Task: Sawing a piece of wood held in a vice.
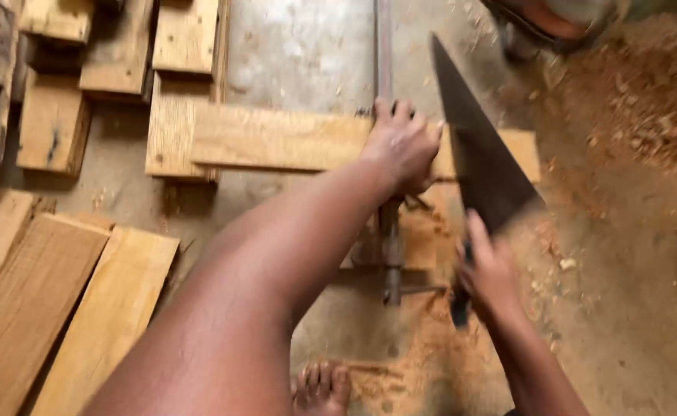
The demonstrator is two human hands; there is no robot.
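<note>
Your right hand (pixel 491 271) grips the saw (pixel 483 162) handle; your left hand (pixel 401 146) presses flat on the plank (pixel 277 139).
Pale, rough-sawn, the plank lies crosswise on the floor (pixel 631 231), with the dark blade just right of your left fingers and sawdust (pixel 423 362) below.

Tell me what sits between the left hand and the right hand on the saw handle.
In the head view, the handsaw blade crosses the plank just right of the left hand; below, a metal bar and sawdust lie before the right hand.
</note>
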